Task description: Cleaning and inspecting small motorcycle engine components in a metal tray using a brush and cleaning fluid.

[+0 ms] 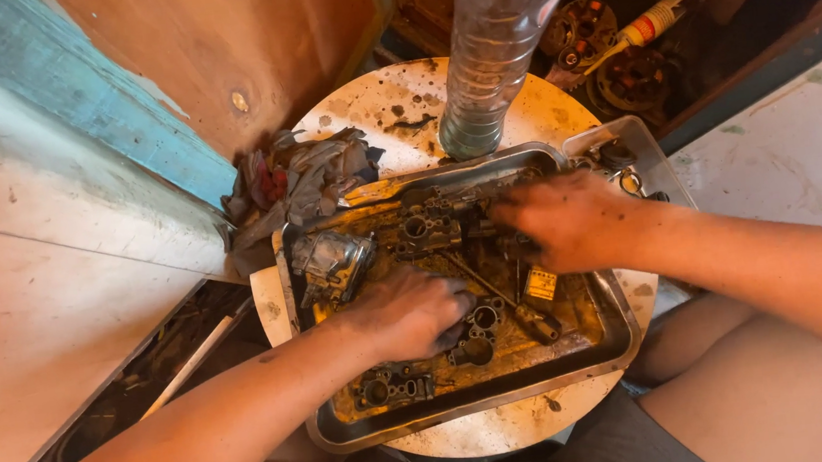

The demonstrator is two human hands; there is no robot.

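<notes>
Both greasy hands work inside the metal tray (618,337) on the round worktop (389,103), the left hand (409,312) curled on a carburetor part (476,330), the right hand (566,218) spread over small parts, its grip hidden.

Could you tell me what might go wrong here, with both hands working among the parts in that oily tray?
1. The tall plastic bottle stands right at the metal tray's far rim, close to the right hand; a bump could topple it.
2. The tray overhangs the small round table, so pressing from the left hand might tip it.
3. Both hands look oily, so a small carburetor part could slip.
</notes>
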